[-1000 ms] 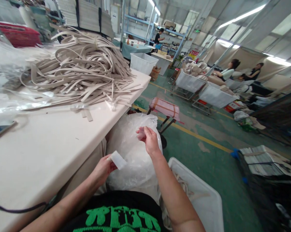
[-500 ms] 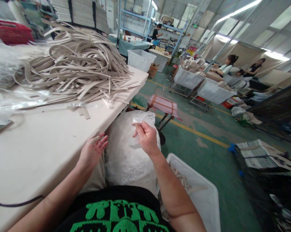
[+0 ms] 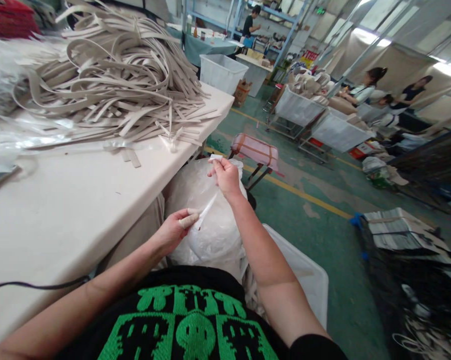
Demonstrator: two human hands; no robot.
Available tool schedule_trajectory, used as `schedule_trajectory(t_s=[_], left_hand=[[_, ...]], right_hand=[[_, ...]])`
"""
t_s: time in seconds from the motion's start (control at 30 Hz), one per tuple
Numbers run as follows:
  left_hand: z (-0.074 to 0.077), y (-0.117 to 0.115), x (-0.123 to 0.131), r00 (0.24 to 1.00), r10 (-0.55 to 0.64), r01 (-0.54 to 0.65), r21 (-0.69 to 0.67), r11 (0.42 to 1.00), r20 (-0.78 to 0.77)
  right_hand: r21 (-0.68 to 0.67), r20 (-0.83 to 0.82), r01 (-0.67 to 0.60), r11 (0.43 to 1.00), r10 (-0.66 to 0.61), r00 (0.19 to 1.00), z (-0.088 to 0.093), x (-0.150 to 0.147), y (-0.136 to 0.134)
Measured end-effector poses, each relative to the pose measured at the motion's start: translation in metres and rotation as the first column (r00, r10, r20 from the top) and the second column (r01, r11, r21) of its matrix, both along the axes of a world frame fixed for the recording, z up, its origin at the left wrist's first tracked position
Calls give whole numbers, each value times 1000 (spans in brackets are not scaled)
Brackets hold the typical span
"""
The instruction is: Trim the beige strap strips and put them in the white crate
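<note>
My right hand (image 3: 226, 177) pinches one end of a small clear plastic bag (image 3: 209, 204), whose white edge pokes out past the fingers. Its lower corner is caught between the thumb and fingers of my left hand (image 3: 176, 229), so the film stretches on a slant between both hands. Pale wrappings cover some left fingertips. Beneath the hands bulges a large translucent plastic sack (image 3: 184, 187); what is inside it cannot be made out. To the left, a heap of beige flat straps (image 3: 124, 75) lies on the white-covered table (image 3: 83, 210).
A white bin (image 3: 308, 265) with strap pieces stands on the floor at my right. Beyond the sack is a stool with a pink cushion (image 3: 253, 150). A bundled stack (image 3: 394, 227) sits farther right. Wheeled bins (image 3: 298, 105) and several people are in the background.
My left hand has moved right from the table's edge, closing on the lower corner of the plastic bag. My right hand keeps its pinch; the camera view has shifted slightly.
</note>
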State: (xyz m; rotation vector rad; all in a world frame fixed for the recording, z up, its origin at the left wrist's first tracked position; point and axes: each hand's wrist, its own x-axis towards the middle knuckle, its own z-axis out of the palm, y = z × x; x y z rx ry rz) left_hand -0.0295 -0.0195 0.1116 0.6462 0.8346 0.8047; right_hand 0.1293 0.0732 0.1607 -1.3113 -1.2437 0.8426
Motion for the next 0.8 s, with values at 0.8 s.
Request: schedule_trajectory(t_s=[0.8], left_hand=[[-18,-21,-14,896,-428,431,0,902,-114]], right_hand=[[-70,17,140,988,-139,990,-44,-3,54]])
